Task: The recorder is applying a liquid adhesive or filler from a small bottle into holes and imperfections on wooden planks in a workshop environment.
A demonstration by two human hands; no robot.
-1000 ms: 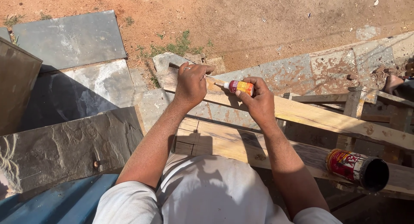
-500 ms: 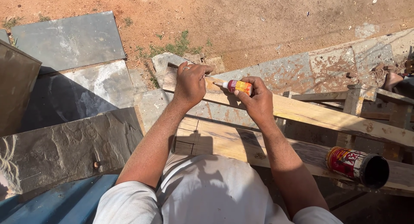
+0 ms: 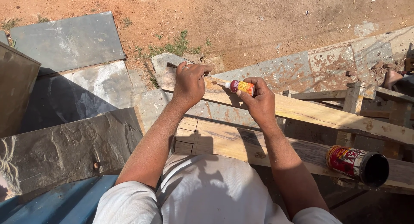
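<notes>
Outdoors, on red dirt (image 3: 258, 17) with grey stone slabs (image 3: 69, 43) lying left and a rough wooden frame stretching right. Person is standing over a plank (image 3: 327, 114) that is running from upper left, under the hands, down to the right edge.

Right hand (image 3: 258, 101) is gripping a small glue bottle (image 3: 241, 86), fingers closed round its body. Bottle is lying nearly level, long axis left-right, white nozzle pointing left and tip touching or just above the plank's top face; contact is too small to tell.

Left hand (image 3: 189, 84) is sitting just left of the nozzle, at the plank's far-left end, fingers curled shut and pressing down on the wood; whether it is pinching anything, cannot tell. So the nozzle is aiming straight at the left hand, with only a short bare stretch of plank between them.

Second plank (image 3: 224, 140) is lying nearer the body, parallel. Open can (image 3: 358, 163) is lying on its side near right, well apart from both hands.
</notes>
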